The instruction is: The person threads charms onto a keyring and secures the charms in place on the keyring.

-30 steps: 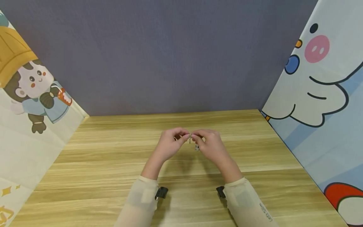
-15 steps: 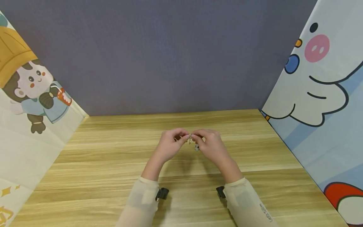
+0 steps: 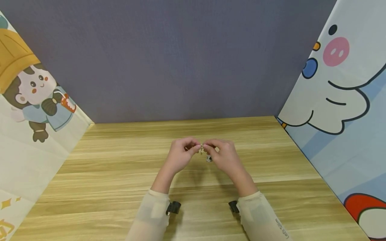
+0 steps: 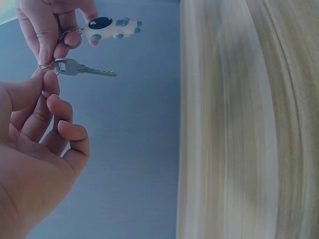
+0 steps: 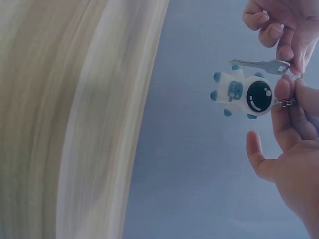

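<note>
Close together above the wooden table, my left hand [image 3: 178, 155] and right hand [image 3: 224, 155] pinch a small metal key ring [image 4: 47, 65] between thumbs and forefingers. A silver key [image 4: 85, 69] hangs down from the ring, its blade pointing toward the table. Under my right hand dangles a white astronaut charm [image 5: 242, 94] with a black visor and teal hands and feet. Its short chain [image 5: 286, 103] runs up to my right fingers. Fingertips cover part of the ring. In the head view my right hand partly hides the charm.
The wood-grain table [image 3: 126, 187] spreads below both hands. A grey-blue panel [image 3: 181, 60] rises at its back edge. Cartoon-printed panels flank it on the left [image 3: 27, 140] and right [image 3: 340, 140]. Dark wrist cameras [image 3: 173, 207] sit at both pale sleeves [image 3: 150, 212].
Both hands have dropped very slightly in the head view, the key and charm with them. The pinch on the ring stays the same.
</note>
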{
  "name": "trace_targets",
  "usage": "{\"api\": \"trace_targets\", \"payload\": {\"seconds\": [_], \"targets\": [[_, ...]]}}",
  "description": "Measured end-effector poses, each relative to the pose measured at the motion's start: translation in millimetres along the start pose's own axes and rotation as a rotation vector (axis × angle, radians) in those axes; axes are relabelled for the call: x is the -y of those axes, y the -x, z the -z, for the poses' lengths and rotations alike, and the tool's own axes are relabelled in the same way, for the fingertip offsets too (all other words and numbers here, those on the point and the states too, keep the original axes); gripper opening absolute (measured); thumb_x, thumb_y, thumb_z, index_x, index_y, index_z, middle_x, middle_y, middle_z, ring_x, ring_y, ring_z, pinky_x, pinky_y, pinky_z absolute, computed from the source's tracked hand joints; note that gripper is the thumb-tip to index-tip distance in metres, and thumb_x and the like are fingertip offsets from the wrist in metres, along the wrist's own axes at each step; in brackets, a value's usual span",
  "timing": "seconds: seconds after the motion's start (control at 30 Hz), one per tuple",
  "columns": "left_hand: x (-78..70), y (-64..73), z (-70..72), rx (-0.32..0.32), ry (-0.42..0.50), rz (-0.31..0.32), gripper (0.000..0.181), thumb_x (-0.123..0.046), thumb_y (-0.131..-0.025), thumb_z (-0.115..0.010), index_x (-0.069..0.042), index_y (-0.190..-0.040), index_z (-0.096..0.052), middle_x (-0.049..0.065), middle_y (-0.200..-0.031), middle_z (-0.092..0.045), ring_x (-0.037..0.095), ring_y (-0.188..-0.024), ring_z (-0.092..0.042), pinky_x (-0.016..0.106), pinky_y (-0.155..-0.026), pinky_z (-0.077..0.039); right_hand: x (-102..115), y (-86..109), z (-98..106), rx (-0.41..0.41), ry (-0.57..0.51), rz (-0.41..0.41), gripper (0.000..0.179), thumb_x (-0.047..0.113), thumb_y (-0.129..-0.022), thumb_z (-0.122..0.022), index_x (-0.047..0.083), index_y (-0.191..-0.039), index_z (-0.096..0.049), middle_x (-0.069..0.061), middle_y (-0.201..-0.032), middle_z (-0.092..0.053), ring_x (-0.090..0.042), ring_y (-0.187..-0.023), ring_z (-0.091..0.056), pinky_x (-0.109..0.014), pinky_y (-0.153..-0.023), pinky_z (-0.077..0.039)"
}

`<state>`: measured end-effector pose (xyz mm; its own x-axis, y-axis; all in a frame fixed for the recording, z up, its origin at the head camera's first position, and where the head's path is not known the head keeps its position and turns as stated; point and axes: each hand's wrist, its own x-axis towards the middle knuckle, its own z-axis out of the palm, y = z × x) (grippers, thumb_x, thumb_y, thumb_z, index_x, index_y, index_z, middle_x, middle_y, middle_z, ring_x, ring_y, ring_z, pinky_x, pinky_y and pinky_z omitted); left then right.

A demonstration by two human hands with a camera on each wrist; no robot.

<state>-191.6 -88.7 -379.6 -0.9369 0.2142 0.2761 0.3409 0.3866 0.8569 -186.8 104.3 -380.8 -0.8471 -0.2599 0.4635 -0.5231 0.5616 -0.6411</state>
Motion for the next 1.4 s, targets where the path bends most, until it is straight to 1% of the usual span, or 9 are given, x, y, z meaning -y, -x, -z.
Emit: {"api": "trace_targets", "payload": {"seconds": [0.17, 0.4, 0.5, 0.8, 0.97, 1.1, 1.23, 1.4], "targets": [[-0.5, 1.3, -0.5, -0.002, -0.003, -0.002, 0.010, -0.011, -0.102, -0.071, -0.007, -0.096, -0.077, 0.014, -0.086, -0.075, 0.013, -0.070, -0.059, 0.024, -0.063, -0.048, -0.7, 0.7, -1.6, 0.000, -0.022, 0.001, 0.015, 0.016, -0.103, -0.071, 0.006, -0.109, -0.081, -0.004, -0.090, -0.080, -0.012, -0.078, -0.072, -0.027, -0.069, -0.059], [1.7, 2.6, -1.6, -0.010, 0.004, -0.003, 0.010, -0.009, -0.102, -0.070, -0.007, -0.095, -0.076, 0.013, -0.086, -0.075, 0.013, -0.071, -0.059, 0.024, -0.063, -0.049, -2.1, 1.6, -2.6, 0.001, -0.060, -0.004, 0.014, 0.015, -0.103, -0.071, 0.007, -0.108, -0.081, -0.003, -0.089, -0.080, -0.012, -0.078, -0.073, -0.029, -0.069, -0.060], [2.7, 2.9, -2.5, -0.013, 0.016, -0.004, 0.009, -0.009, -0.102, -0.070, -0.007, -0.095, -0.076, 0.013, -0.086, -0.074, 0.013, -0.071, -0.059, 0.024, -0.064, -0.049, -2.5, 2.0, -2.5, 0.005, -0.069, -0.010, 0.014, 0.015, -0.103, -0.071, 0.007, -0.108, -0.081, -0.003, -0.089, -0.080, -0.012, -0.078, -0.072, -0.028, -0.069, -0.060], [6.7, 4.1, -5.7, -0.032, 0.030, -0.005, 0.009, -0.009, -0.102, -0.071, -0.007, -0.095, -0.077, 0.017, -0.087, -0.074, 0.012, -0.072, -0.059, 0.024, -0.067, -0.050, -3.2, 2.7, -2.3, 0.014, -0.078, -0.026, 0.013, 0.016, -0.103, -0.071, 0.009, -0.108, -0.081, -0.002, -0.088, -0.079, -0.012, -0.077, -0.072, -0.026, -0.067, -0.058], [7.3, 5.0, -6.4, -0.035, 0.047, 0.003, 0.011, -0.008, -0.103, -0.069, -0.006, -0.095, -0.076, 0.018, -0.087, -0.072, 0.013, -0.071, -0.059, 0.025, -0.065, -0.049, -3.1, 3.0, -3.1, 0.017, -0.082, -0.033, 0.014, 0.016, -0.103, -0.071, 0.009, -0.109, -0.081, -0.002, -0.089, -0.080, -0.011, -0.078, -0.071, -0.026, -0.068, -0.058], [7.1, 5.1, -6.8, -0.039, 0.058, 0.007, 0.011, -0.008, -0.103, -0.069, -0.006, -0.095, -0.076, 0.017, -0.086, -0.072, 0.013, -0.071, -0.058, 0.024, -0.064, -0.048, -4.0, 2.8, -3.8, 0.018, -0.089, -0.044, 0.014, 0.016, -0.103, -0.072, 0.008, -0.109, -0.081, -0.004, -0.089, -0.080, -0.011, -0.079, -0.071, -0.026, -0.068, -0.058], [6.3, 5.6, -6.5, -0.038, 0.073, 0.013, 0.011, -0.009, -0.103, -0.069, -0.005, -0.096, -0.075, 0.020, -0.088, -0.071, 0.014, -0.071, -0.057, 0.024, -0.063, -0.047, -4.2, 2.2, -3.2, 0.024, -0.096, -0.055, 0.014, 0.016, -0.103, -0.071, 0.008, -0.110, -0.081, -0.007, -0.090, -0.080, -0.012, -0.079, -0.072, -0.025, -0.068, -0.058], [6.4, 5.6, -5.7, -0.050, 0.099, 0.021, 0.010, -0.007, -0.103, -0.069, -0.004, -0.096, -0.075, 0.019, -0.087, -0.071, 0.014, -0.072, -0.057, 0.023, -0.064, -0.046, -3.6, 2.0, -1.9, 0.031, -0.091, -0.061, 0.015, 0.017, -0.103, -0.071, 0.008, -0.111, -0.081, -0.006, -0.090, -0.081, -0.012, -0.080, -0.072, -0.025, -0.067, -0.058]]}}
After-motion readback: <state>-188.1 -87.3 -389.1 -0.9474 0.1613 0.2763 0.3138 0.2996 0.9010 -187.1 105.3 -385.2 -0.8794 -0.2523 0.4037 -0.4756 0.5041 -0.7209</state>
